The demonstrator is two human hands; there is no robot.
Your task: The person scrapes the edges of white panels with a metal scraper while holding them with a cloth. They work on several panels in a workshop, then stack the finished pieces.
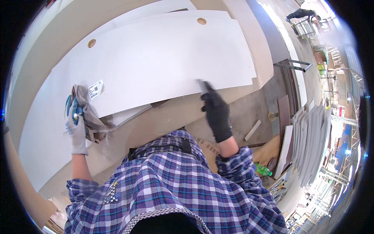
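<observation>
A white panel (163, 58) with two round holes lies before me on other boards. My left hand (76, 124), in a grey and blue glove, grips a brown-grey cloth (87, 112) at the panel's left end, along with a small white-tipped thing. A printed label (95, 89) sticks to the panel beside the cloth. My right hand (215, 109), in a black glove, is by the panel's near edge, closed round a thin, blurred object, perhaps a blade (200, 84). Whether its tip touches the panel cannot be told.
Grey panels (311, 143) stand in a row at the right. A green plastic bottle (263, 169) lies low near my right elbow, and a narrow offcut (252, 130) lies on the brown surface. A metal tube frame (305, 68) juts out at the right. A person (301, 13) is far off, upper right.
</observation>
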